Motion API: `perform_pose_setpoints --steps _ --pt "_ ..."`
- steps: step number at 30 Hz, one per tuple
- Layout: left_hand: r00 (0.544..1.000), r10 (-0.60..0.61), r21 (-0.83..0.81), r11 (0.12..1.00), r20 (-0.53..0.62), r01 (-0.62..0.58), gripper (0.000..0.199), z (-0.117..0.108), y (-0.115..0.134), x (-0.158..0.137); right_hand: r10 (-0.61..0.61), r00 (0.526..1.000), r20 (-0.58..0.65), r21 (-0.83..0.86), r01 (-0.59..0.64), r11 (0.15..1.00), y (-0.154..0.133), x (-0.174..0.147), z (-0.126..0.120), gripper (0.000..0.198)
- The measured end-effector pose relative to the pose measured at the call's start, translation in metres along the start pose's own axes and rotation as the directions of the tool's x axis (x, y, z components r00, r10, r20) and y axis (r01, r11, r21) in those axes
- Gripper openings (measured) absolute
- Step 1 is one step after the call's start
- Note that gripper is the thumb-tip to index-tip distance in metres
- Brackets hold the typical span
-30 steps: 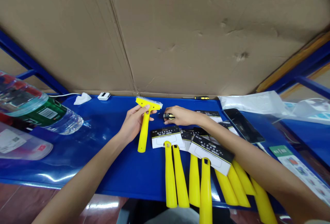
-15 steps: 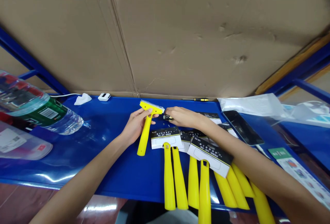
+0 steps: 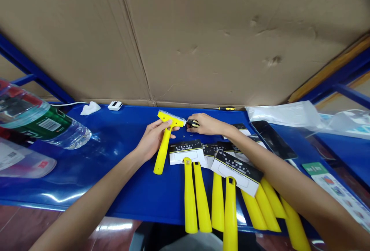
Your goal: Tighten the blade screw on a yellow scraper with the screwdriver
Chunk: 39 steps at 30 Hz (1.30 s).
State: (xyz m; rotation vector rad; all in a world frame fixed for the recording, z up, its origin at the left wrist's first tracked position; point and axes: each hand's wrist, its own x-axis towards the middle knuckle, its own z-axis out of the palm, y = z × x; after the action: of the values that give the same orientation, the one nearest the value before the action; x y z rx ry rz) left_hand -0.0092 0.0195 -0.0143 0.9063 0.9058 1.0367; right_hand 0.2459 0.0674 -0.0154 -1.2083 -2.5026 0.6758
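so the left hand (image 3: 153,137) is gripping a yellow scraper (image 3: 164,145) by the neck, thumb up near the head, handle slanting down toward the person, all of it just over the blue tabletop (image 3: 138,201). the right hand (image 3: 206,123) is curled around a black-and-yellow handle (image 3: 193,123), some sort of tool i think, right by the scraper head's right end. can't tell if they're actually touching, fingers are in the way. my read is the step in hand is fiddling with that end of the head, and the next move calls for a steady left grip and the tool lined up carefully. headcount: one scraper held, eight yellow handles (image 3: 230,212) lying nearer the person, some partly under the right forearm. two black-and-white cards (image 3: 186,152) show mostly whole, more peek out behind but they overlap too much to count. also one screwdriver (image 3: 227,108) at the back, one phone (image 3: 273,140), one bottle (image 3: 52,123), one clear cup (image 3: 26,158), one crumpled tissue (image 3: 90,108) and one little white gadget (image 3: 115,105).
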Motion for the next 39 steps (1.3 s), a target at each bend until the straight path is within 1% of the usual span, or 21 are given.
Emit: perform_pose_setpoints --steps 5,10,12,15,17,19,20,22,25,28,30,32,34,36,37,38,39 --pt "1.000 -0.011 -0.022 1.000 -0.004 0.011 0.019 0.001 0.000 0.000 -0.043 0.999 0.014 -0.003 0.043 0.999 0.003 0.002 0.004 0.003" --pt "0.999 -0.030 -0.031 0.999 -0.039 0.028 0.019 -0.001 -0.003 0.002 -0.102 0.994 -0.040 -0.087 0.098 0.991 -0.001 0.000 0.005 0.009" --pt "0.997 -0.045 -0.036 0.998 -0.064 0.042 0.021 -0.002 -0.004 0.003 -0.124 0.988 -0.088 -0.105 0.114 0.988 -0.005 -0.001 0.002 0.008" --pt "0.992 -0.066 -0.060 0.996 -0.110 0.060 0.020 -0.002 -0.006 0.004 -0.162 0.963 -0.213 -0.110 0.142 0.984 -0.015 -0.005 -0.003 0.011" --pt "0.989 -0.087 -0.076 0.994 -0.117 0.078 0.017 0.000 -0.005 0.002 -0.231 0.930 -0.287 -0.112 0.207 0.972 -0.022 -0.007 -0.003 0.014" --pt "0.990 -0.104 -0.084 0.992 -0.091 0.096 0.016 0.003 -0.005 0.001 -0.319 0.896 -0.308 -0.152 0.285 0.947 -0.029 -0.008 0.000 0.015" --pt "0.991 -0.110 -0.087 0.991 -0.072 0.104 0.016 0.005 -0.004 0.000 -0.357 0.885 -0.300 -0.182 0.314 0.932 -0.031 -0.009 0.002 0.017" --pt "0.991 -0.124 -0.096 0.988 -0.044 0.119 0.016 0.007 -0.004 -0.002 -0.394 0.881 -0.261 -0.241 0.336 0.910 -0.034 -0.010 0.006 0.020" --pt "0.989 -0.143 -0.118 0.983 -0.028 0.139 0.016 0.006 -0.006 -0.002 -0.406 0.888 -0.214 -0.320 0.329 0.888 -0.037 -0.012 0.007 0.022" --pt "0.988 -0.154 -0.137 0.979 -0.032 0.149 0.013 0.004 -0.008 -0.001 -0.410 0.904 -0.120 -0.444 0.320 0.837 -0.041 -0.016 0.004 0.024" --pt "0.985 -0.168 -0.139 0.977 -0.038 0.161 0.012 0.003 -0.009 -0.001 -0.403 0.913 -0.062 -0.480 0.327 0.814 -0.043 -0.018 0.002 0.025" --pt "0.983 -0.177 -0.134 0.976 -0.043 0.170 0.012 0.003 -0.008 0.000 -0.402 0.913 -0.071 -0.416 0.339 0.844 -0.041 -0.017 0.001 0.024" --pt "0.985 -0.164 -0.128 0.979 -0.051 0.156 0.014 0.002 -0.006 0.000 -0.391 0.903 -0.177 -0.272 0.337 0.901 -0.037 -0.015 0.000 0.024" --pt "0.990 -0.121 -0.127 0.986 -0.072 0.111 0.017 0.000 -0.003 0.001 -0.308 0.900 -0.310 -0.120 0.284 0.951 -0.031 -0.010 -0.001 0.025" --pt "0.992 -0.092 -0.129 0.988 -0.088 0.081 0.018 -0.001 0.000 0.001 -0.252 0.905 -0.342 -0.061 0.246 0.967 -0.028 -0.008 -0.001 0.024" --pt "0.992 -0.063 -0.132 0.990 -0.107 0.049 0.018 -0.002 0.002 0.001 -0.204 0.918 -0.340 -0.019 0.210 0.978 -0.025 -0.006 -0.001 0.021" --pt "0.992 -0.035 -0.133 0.991 -0.125 0.018 0.019 -0.003 0.004 0.001 -0.170 0.936 -0.307 0.009 0.182 0.983 -0.023 -0.004 -0.001 0.017"
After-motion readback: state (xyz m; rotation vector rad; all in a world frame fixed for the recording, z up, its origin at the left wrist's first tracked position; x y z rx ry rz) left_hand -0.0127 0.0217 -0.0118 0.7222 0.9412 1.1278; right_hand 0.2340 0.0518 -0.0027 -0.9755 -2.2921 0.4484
